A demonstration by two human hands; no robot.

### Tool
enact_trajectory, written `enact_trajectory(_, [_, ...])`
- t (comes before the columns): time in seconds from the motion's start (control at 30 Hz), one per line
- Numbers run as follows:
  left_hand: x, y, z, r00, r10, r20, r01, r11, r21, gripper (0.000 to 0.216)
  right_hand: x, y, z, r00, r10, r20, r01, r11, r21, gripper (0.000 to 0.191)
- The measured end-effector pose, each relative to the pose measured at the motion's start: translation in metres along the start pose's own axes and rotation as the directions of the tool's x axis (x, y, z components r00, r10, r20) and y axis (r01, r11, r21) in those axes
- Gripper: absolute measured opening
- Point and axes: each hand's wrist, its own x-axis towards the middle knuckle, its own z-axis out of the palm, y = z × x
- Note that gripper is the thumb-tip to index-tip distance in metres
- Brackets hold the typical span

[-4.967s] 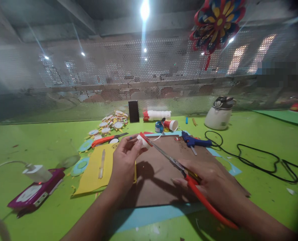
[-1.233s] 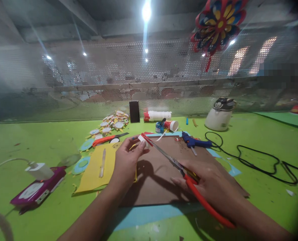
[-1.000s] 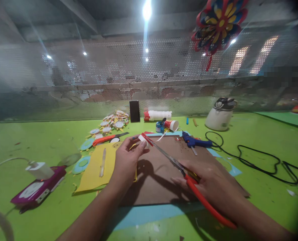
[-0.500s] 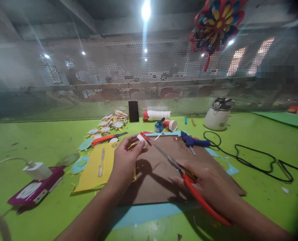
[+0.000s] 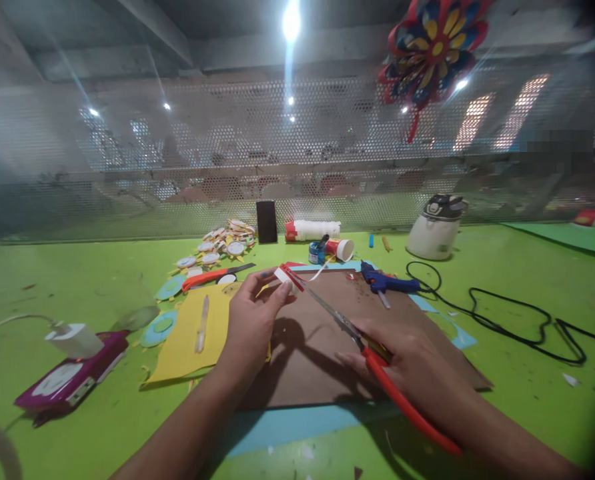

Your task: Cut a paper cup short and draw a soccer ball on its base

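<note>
Between its thumb and fingers, my left hand (image 5: 257, 310) pinches a small red and white cut piece of a paper cup (image 5: 288, 279), from which a thin white strip (image 5: 319, 270) sticks out to the right. My right hand (image 5: 402, 357) is wrapped around red-handled scissors (image 5: 347, 325). The scissor blades point up and left, with the tips just right of the cup piece and slightly apart from it. Below both hands lies a brown board (image 5: 322, 373).
A blue glue gun (image 5: 387, 283) rests at the board's back right, its black cord trailing right. Left are yellow sheets (image 5: 182, 353), an orange utility knife (image 5: 205, 277) and a purple power strip (image 5: 72, 377). Behind stand paper cups (image 5: 315, 231), a blue jar (image 5: 316, 253) and a kettle (image 5: 435, 230).
The scissor tips have drawn back a little, leaving a small gap to the cup piece. My left hand has shifted very slightly and still holds the piece.
</note>
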Motion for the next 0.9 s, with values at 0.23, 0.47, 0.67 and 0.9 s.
enact_trajectory(0.23, [0.005,-0.001,-0.003,0.999,-0.031,0.027,0.035,0.983,-0.178,0.029,-0.002,0.005,0.003,1.000,-0.017,-0.019,0.016,0.999,-0.043,0.030])
enact_trajectory(0.47, [0.011,-0.001,-0.007,0.985,-0.150,0.090,0.171,0.937,-0.306,0.028,0.000,0.004,0.005,0.998,-0.030,-0.058,0.024,0.995,-0.095,0.026])
enact_trajectory(0.67, [0.010,-0.003,-0.005,0.987,-0.154,0.040,0.159,0.938,-0.307,0.029,0.001,0.005,0.004,0.999,-0.028,-0.039,0.024,0.996,-0.081,0.023])
enact_trajectory(0.9, [0.010,-0.004,-0.006,0.988,-0.142,0.058,0.153,0.946,-0.285,0.028,0.000,0.004,0.002,0.999,-0.035,-0.027,0.031,0.990,-0.135,0.025])
